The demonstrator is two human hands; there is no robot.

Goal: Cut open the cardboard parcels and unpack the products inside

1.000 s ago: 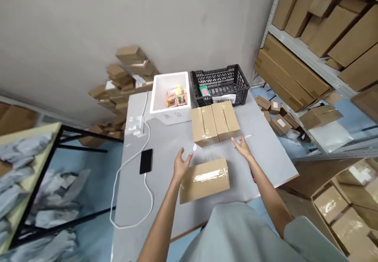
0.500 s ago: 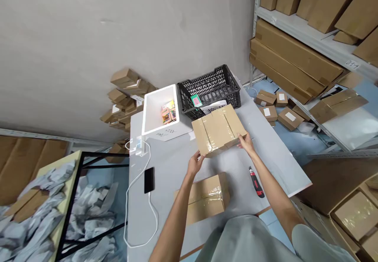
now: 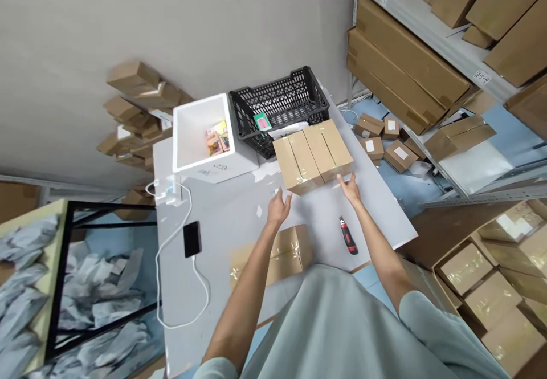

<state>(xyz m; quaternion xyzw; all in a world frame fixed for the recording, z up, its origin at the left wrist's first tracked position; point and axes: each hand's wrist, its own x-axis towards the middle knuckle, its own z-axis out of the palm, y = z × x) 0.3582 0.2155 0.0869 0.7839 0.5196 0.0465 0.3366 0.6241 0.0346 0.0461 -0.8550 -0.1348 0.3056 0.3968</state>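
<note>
Two taped cardboard boxes (image 3: 314,154) appear to lie side by side against the front of the black crate, with a seam between them. Just below their near left corner is my left hand (image 3: 279,208), thumb and fingers apart, holding nothing. My right hand (image 3: 350,189) is open by the near right side, its fingertips close to the cardboard; whether they touch it I cannot tell. Another taped cardboard box (image 3: 293,253) rests near the table's front edge, partly hidden behind my left forearm. A red and black utility knife (image 3: 348,236) lies left of my right forearm.
At the table's back stand a white foam box (image 3: 200,134) with small colourful packs and a black plastic crate (image 3: 277,102). A phone (image 3: 192,239) on a white cable lies at left. Shelving (image 3: 427,20) with cartons rises at right; parcels (image 3: 102,288) fill a rack at left.
My hands have come off the boxes, which they were gripping at both near corners. The boxes now sit against the crate. The camera view has shifted.
</note>
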